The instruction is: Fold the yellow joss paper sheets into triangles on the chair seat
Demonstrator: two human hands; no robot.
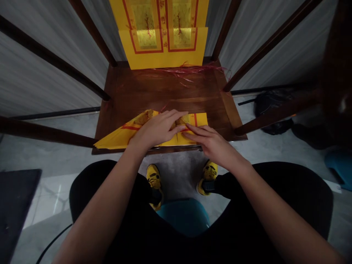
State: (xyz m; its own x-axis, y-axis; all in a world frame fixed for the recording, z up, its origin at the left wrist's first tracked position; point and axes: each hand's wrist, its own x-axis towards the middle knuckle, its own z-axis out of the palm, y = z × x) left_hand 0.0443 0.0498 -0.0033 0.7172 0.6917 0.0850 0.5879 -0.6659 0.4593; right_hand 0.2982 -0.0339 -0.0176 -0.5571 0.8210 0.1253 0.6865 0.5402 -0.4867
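Note:
A yellow sheet of joss paper (118, 137) with red lines and gold foil lies at the near edge of a wooden surface. Its left side is folded to a slanted point, and its right part lies flat. My left hand (161, 128) rests across the middle of the sheet, fingers stretched out, hiding part of the fold. Over the right part is my right hand (207, 138), its fingers extended and fingertips touching the paper close to my left thumb. Neither hand is closed round anything.
Larger yellow sheets (165, 58) with red borders and gold panels stand at the back. Thin red strands (189, 70) lie before them on the wooden surface (154, 86). Dark wooden posts (90, 31) rise around it. A black bag (271, 110) sits on the floor at right.

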